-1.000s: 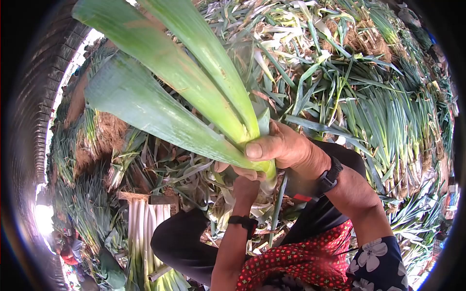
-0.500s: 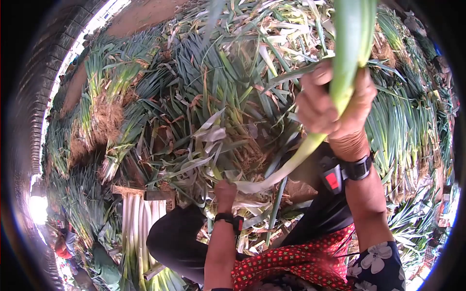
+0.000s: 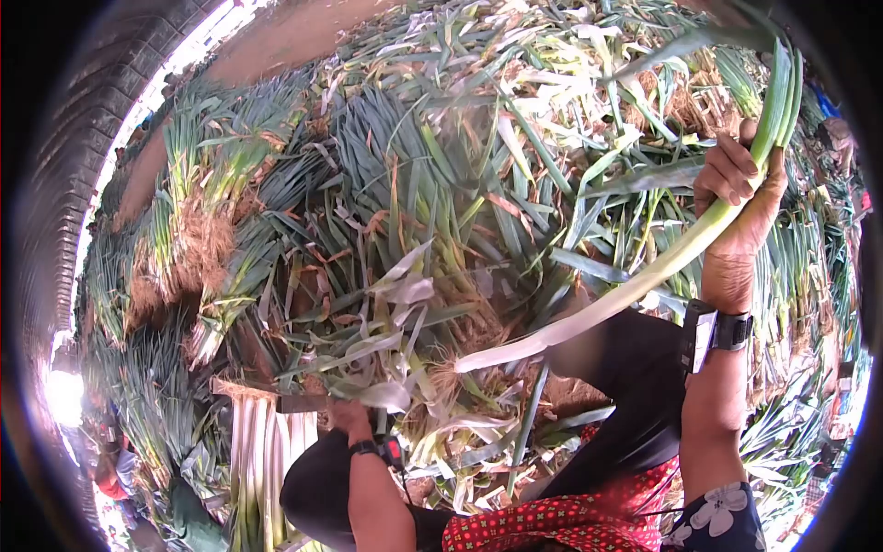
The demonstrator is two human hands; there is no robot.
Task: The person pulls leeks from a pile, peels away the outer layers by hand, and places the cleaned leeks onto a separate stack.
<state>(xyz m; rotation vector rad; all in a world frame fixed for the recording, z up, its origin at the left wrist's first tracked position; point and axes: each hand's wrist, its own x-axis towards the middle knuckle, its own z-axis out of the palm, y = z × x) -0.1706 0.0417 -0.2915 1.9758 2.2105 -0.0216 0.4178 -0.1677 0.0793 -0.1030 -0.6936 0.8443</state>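
My right hand [image 3: 743, 189] is raised at the upper right, its fingers wrapped round the green upper part of a leek [image 3: 635, 287]. The leek slants down to the left; its pale stem ends in a small tuft of roots near the middle of the view. Low on the left, my left hand [image 3: 349, 419] looks closed beside a pale loose leaf [image 3: 384, 396] and the end of a dark flat bar [image 3: 302, 403]. Its fingertips are small and partly hidden, so what they hold cannot be made out.
Trimmed white leek stems [image 3: 262, 460] stand together at the lower left. Bundled leeks with brown roots [image 3: 198, 239] lie at the left, and more leeks [image 3: 386, 138] cover the ground ahead. My bent knee [image 3: 317, 483] and red patterned cloth [image 3: 552, 520] are close below.
My right hand has moved right and away with the leek, which now looks straighter. My left hand has left the leek's root end and moved down and left.
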